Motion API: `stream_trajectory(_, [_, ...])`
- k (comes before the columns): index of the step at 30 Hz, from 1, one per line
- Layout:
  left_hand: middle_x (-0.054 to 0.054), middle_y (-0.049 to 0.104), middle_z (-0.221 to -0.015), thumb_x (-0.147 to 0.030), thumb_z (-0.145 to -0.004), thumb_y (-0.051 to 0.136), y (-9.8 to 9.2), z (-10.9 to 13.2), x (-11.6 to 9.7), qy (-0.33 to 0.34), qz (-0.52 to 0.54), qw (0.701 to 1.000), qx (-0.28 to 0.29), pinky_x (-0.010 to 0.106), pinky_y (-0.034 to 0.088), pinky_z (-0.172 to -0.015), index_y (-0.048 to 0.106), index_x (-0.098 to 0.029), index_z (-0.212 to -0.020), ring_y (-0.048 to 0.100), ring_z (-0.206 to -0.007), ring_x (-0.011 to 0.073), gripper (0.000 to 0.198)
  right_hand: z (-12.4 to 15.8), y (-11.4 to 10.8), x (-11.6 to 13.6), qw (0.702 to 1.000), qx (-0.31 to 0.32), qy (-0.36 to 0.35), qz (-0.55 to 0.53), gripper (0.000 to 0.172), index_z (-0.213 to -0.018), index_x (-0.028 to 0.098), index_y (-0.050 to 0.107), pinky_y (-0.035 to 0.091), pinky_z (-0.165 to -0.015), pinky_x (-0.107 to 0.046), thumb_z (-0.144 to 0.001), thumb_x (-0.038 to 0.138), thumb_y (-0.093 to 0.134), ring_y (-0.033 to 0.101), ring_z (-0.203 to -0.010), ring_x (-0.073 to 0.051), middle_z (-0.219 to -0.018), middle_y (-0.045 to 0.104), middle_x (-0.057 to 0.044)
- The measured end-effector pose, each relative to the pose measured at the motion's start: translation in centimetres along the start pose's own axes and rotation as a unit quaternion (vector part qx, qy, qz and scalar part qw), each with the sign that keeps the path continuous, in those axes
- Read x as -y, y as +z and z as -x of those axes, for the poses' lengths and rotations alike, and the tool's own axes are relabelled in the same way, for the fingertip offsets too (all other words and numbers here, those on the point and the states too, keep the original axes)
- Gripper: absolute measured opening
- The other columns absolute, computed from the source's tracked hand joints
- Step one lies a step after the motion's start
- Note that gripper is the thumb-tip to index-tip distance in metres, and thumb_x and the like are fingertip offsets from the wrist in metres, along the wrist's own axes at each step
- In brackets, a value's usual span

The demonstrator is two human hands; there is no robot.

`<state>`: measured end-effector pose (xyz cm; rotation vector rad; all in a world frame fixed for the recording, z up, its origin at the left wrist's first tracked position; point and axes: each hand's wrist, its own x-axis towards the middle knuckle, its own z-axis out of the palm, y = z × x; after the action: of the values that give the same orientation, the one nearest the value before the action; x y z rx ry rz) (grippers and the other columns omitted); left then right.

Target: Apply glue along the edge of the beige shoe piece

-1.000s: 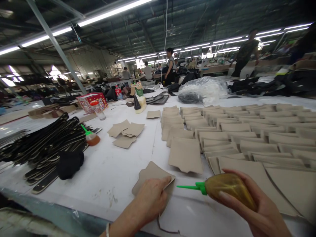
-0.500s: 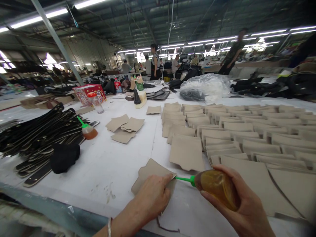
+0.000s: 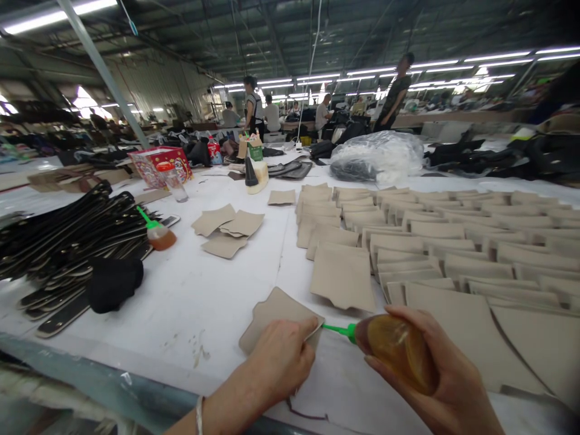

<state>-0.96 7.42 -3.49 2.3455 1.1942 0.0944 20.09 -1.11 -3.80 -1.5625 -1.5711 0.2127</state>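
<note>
One hand [image 3: 286, 351], the left, is holding a beige piece [image 3: 275, 309] at the frame's lower centre while the right hand [image 3: 453, 377] is gripping an amber bottle [image 3: 394, 347] at lower right, its green nozzle [image 3: 341, 330] pointing at the piece's corner, where over-squeezing could be flooding the edge.

A silvery bangle [image 3: 199, 415] rings the left wrist [image 3: 226, 403]; forearm [image 3: 185, 426] bare.
</note>
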Motion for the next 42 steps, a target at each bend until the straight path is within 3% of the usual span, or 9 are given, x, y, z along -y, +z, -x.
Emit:
stream_trajectory(9, [0.005, 0.073, -0.098, -0.015, -0.079, 0.042, -0.1, 0.2, 0.1, -0.019, 0.023, 0.999, 0.01, 0.029, 0.049, -0.079, 0.062, -0.025, -0.122, 0.067, -0.089, 0.0236, 0.048, 0.2, 0.2, -0.4, 0.998, -0.023, 0.045, -0.03, 0.042, -0.116, 0.028, 0.051, 0.042, -0.083, -0.031, -0.082, 0.047, 0.066, 0.056, -0.091, -0.022, -0.108, 0.054, -0.001])
stream_trajectory(15, [0.003, 0.072, -0.082, -0.016, -0.077, 0.043, 0.2, 0.3, 0.4, 0.002, 0.021, 1.0, -0.011, 0.029, 0.049, -0.071, 0.06, -0.029, -0.124, 0.067, -0.078, 0.0236, 0.051, 0.1, 0.0, -0.2, 0.988, 0.006, 0.134, -0.075, 0.048, -0.118, 0.026, 0.05, 0.045, -0.078, -0.031, -0.08, 0.051, 0.066, 0.059, -0.085, -0.022, -0.104, 0.058, -0.002])
stream_trajectory(20, [0.003, 0.071, -0.08, -0.017, -0.075, 0.043, 0.3, 0.3, 0.6, 0.012, 0.036, 0.999, -0.022, 0.03, 0.049, -0.071, 0.06, -0.028, -0.124, 0.066, -0.074, 0.0232, 0.053, -0.3, 0.0, -0.3, 0.989, -0.024, 0.133, -0.067, 0.048, -0.114, 0.025, 0.052, 0.044, -0.079, -0.031, -0.077, 0.052, 0.067, 0.057, -0.087, -0.023, -0.103, 0.057, -0.002])
stream_trajectory(27, [0.002, 0.071, -0.078, -0.017, -0.077, 0.041, 0.0, 0.4, 0.6, 0.01, 0.047, 0.999, -0.011, 0.029, 0.049, -0.071, 0.059, -0.026, -0.127, 0.064, -0.07, 0.0213, 0.054, 0.9, 0.2, 0.3, 0.969, 0.019, 0.209, -0.132, 0.053, -0.115, 0.026, 0.052, 0.045, -0.076, -0.028, -0.074, 0.055, 0.068, 0.06, -0.082, -0.022, -0.096, 0.062, 0.001])
stream_trajectory(33, [0.003, 0.073, -0.092, -0.017, -0.077, 0.042, 0.2, 0.6, 1.0, 0.018, 0.063, 0.998, -0.015, 0.029, 0.049, -0.076, 0.058, -0.025, -0.128, 0.066, -0.079, 0.021, 0.054, 1.4, 0.4, 0.2, 0.968, 0.0, 0.216, -0.124, 0.054, -0.115, 0.026, 0.052, 0.044, -0.079, -0.029, -0.073, 0.056, 0.069, 0.061, -0.083, -0.022, -0.096, 0.062, 0.001])
stream_trajectory(38, [0.002, 0.072, -0.083, -0.017, -0.08, 0.042, 0.2, 0.7, 1.1, 0.012, 0.056, 0.998, -0.009, 0.028, 0.049, -0.074, 0.054, -0.024, -0.133, 0.065, -0.074, 0.02, 0.055, 2.3, 0.5, 0.9, 0.953, 0.031, 0.252, -0.166, 0.055, -0.115, 0.026, 0.052, 0.046, -0.074, -0.027, -0.071, 0.055, 0.068, 0.061, -0.081, -0.022, -0.094, 0.063, 0.001])
stream_trajectory(42, [0.003, 0.072, -0.085, -0.018, -0.081, 0.04, 0.3, 0.8, 1.1, 0.016, 0.048, 0.999, -0.014, 0.03, 0.049, -0.077, 0.055, -0.023, -0.132, 0.066, -0.077, 0.0219, 0.053, 2.4, 0.4, 0.9, 0.959, 0.014, 0.247, -0.14, 0.055, -0.115, 0.027, 0.052, 0.044, -0.078, -0.028, -0.072, 0.055, 0.069, 0.061, -0.083, -0.022, -0.095, 0.063, 0.001])
